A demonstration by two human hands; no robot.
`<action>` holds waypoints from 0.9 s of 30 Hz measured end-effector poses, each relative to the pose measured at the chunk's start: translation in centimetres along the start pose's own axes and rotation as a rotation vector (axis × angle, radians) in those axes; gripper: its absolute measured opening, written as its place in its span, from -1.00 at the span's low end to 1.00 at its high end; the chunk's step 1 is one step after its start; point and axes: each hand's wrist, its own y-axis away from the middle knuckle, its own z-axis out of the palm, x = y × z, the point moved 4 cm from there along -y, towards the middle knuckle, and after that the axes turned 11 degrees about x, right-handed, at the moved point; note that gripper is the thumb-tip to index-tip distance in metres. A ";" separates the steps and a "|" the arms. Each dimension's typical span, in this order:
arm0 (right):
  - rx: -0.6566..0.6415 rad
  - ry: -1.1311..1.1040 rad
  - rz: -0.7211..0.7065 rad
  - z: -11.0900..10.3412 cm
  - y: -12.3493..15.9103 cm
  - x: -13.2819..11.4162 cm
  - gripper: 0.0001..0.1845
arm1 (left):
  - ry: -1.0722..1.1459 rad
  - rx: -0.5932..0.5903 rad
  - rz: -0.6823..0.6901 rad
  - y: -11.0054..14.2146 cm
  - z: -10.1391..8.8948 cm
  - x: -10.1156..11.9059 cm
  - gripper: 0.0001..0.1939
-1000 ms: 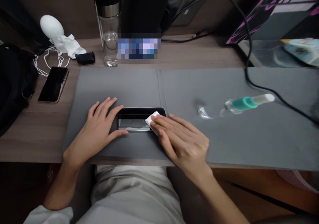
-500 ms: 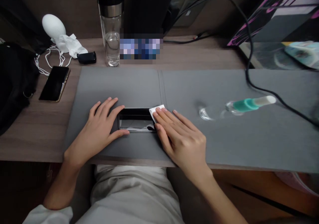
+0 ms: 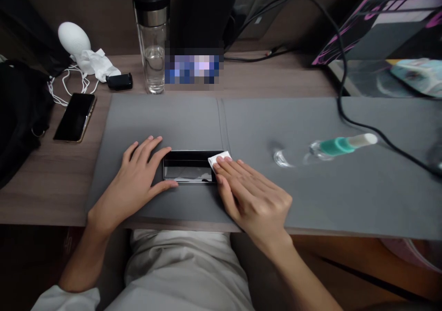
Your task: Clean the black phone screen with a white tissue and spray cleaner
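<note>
On the grey desk mat (image 3: 165,122), I have a black smartphone (image 3: 189,167) lying flat and sideways, right between the person's two hands. The left hand (image 3: 133,186) is spread wide around the phone's left end, with its thumb (image 3: 169,186) at the lower edge and its fingers (image 3: 152,147) fanned just above the upper edge; I can't tell whether the fingertips touch the glass. The right hand (image 3: 253,200) lies flat with its fingers together, pinning a white wipe (image 3: 218,160) against the phone's right end, so it's holding the wipe under its fingertips rather than gripping it. To the right on the mat, a glass spray bottle (image 3: 331,147) with a teal collar lies on its side, slightly blurred, with a black cable (image 3: 359,123) running just beyond it. On the wooden desk (image 3: 27,196) past the mat's left edge sits a second smartphone (image 3: 75,117), and a glass tumbler (image 3: 152,44) stands behind the mat.
</note>
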 end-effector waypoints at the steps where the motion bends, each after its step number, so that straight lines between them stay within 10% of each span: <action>1: 0.011 -0.010 -0.005 -0.1 0.0 0.0 -0.75 | -0.004 -0.001 0.002 0.0 0.0 0.0 -0.22; 27: -0.149 -0.030 0.089 1.0 0.1 0.6 -0.44 | 0.011 0.004 -0.004 0.0 -0.1 0.1 -0.24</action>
